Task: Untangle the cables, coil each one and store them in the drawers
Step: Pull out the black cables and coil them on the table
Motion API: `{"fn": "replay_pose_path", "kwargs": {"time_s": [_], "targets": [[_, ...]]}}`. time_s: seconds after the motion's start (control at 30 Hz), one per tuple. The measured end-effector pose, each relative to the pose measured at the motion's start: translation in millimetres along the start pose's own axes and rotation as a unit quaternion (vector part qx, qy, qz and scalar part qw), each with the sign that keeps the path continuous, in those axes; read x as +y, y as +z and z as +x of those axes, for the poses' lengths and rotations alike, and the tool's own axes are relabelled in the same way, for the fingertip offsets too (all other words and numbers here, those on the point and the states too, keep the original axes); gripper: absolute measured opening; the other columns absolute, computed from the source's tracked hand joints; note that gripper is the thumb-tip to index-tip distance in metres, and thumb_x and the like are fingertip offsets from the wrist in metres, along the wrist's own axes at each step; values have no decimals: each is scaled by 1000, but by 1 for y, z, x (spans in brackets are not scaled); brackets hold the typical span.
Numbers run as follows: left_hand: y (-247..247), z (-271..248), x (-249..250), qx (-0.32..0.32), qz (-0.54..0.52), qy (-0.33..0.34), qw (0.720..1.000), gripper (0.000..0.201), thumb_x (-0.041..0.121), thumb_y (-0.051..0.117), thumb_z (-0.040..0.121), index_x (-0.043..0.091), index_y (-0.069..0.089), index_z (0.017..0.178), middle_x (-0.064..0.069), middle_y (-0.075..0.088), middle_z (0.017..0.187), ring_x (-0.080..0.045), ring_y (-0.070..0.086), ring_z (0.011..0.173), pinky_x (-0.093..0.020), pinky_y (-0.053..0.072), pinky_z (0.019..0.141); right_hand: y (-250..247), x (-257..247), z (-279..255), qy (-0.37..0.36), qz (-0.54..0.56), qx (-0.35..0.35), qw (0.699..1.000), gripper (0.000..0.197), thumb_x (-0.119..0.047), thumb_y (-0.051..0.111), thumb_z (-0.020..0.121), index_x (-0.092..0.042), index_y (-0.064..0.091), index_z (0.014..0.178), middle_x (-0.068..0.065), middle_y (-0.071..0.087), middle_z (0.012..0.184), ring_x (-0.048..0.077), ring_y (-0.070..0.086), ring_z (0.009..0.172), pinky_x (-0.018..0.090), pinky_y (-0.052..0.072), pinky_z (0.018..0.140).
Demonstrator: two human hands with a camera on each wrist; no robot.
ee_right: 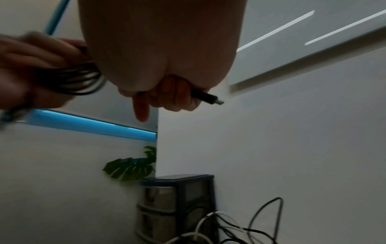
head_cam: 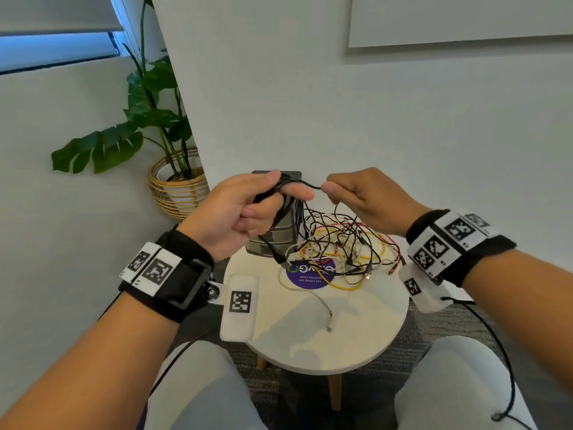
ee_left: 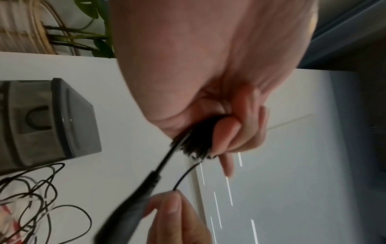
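A small round table (head_cam: 356,336) stands against a plain white wall, and on it, at the back, is the grey drawer unit (head_cam: 276,231) I take as my landmark. In front of the unit and above it, my left hand (head_cam: 238,212) grips a bundle of loops of the black cable (head_cam: 305,183), wound round my fingers so the coil keeps its shape while I work. Just to the right of the unit's top, my right hand (head_cam: 369,197) pinches the cable's free end, with the plug (ee_right: 207,97) sticking out past my curled fingers; a short taut stretch runs between the two hands. I judge I am feeding the last length onto the coil.

To the right of the unit, on the table, lies the tangle of cables (head_cam: 341,249) in black, white, yellow and red, and I judge the rest of the job is there. One white cable (head_cam: 313,297) trails forward from the unit toward me. The drawers look closed, so one must be opened before this coil goes in. A potted plant (head_cam: 173,169) in a wicker basket sits on the floor left of the unit.
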State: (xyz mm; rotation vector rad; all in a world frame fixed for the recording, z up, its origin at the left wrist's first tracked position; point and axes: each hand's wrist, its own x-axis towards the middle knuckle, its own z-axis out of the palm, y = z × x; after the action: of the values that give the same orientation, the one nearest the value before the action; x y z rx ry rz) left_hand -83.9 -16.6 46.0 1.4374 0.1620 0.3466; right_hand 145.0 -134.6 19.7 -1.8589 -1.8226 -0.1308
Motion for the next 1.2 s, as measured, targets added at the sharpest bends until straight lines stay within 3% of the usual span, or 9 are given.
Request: {"fn": "replay_pose_path", "kwargs": {"time_s": [0.17,0.3,0.43,0.5,0.63,0.73,0.8,1.0,1.2], "targets": [[8,13,-11,145,-89,47,984,42,24,40,109,-7,59,131,4,51,66,-5,43,51,-16,37,51,18,-42,-14,-36,-167,-75,982,34,-49,25,107,-27,42,87,-5,56,78,19,52,69,32,29,54],[17,22,-29,259,-46,-12,965,34,19,52,106,-11,59,121,-13,76,101,-18,74,93,-23,57,79,17,-78,-12,-172,-259,-77,947,21,-25,52,99,-11,62,86,9,61,87,22,42,49,30,24,48],[20,22,-37,238,138,-52,960,31,30,53,106,1,64,100,-14,58,84,-24,56,80,-32,48,73,-4,-81,0,-158,-179,-104,966,11,-22,49,91,-17,60,89,-2,62,89,22,53,67,38,44,56],[21,21,-36,213,159,-73,961,36,29,47,107,0,66,97,-15,64,85,-25,61,82,-38,51,79,-9,-73,0,-147,-87,-100,980,5,-22,55,90,-20,54,95,-8,56,80,19,52,70,40,45,61],[25,20,-28,152,34,-110,982,32,21,34,103,4,60,107,-19,63,87,-29,63,78,-38,53,69,-3,-68,-5,-101,43,-127,986,27,-25,68,94,-21,50,113,-11,61,76,9,57,72,36,47,67],[22,16,-23,81,-13,-140,987,31,19,30,103,3,54,113,-16,63,85,-26,56,73,-35,51,63,1,-64,-6,-91,60,-124,986,29,-26,68,96,-24,55,121,-20,60,80,-2,58,75,18,43,67],[22,13,-22,78,-11,-152,985,32,17,28,104,0,53,110,-15,66,84,-25,59,72,-34,54,64,3,-63,-7,-96,52,-123,986,29,-28,67,97,-25,57,124,-16,64,90,-2,56,77,19,45,73],[27,7,-23,78,48,-169,981,47,27,31,109,-3,66,96,-23,63,75,-23,68,58,-22,50,52,10,-71,-5,-114,-6,-140,984,21,-32,55,103,-15,62,113,-1,65,102,17,61,90,39,50,80],[24,9,-33,125,33,-121,984,40,26,43,109,-1,68,97,-15,65,71,-14,61,56,-18,51,53,17,-58,-3,-88,-14,-75,993,32,-40,45,105,-17,65,96,-9,59,84,11,54,76,30,43,71]]}}
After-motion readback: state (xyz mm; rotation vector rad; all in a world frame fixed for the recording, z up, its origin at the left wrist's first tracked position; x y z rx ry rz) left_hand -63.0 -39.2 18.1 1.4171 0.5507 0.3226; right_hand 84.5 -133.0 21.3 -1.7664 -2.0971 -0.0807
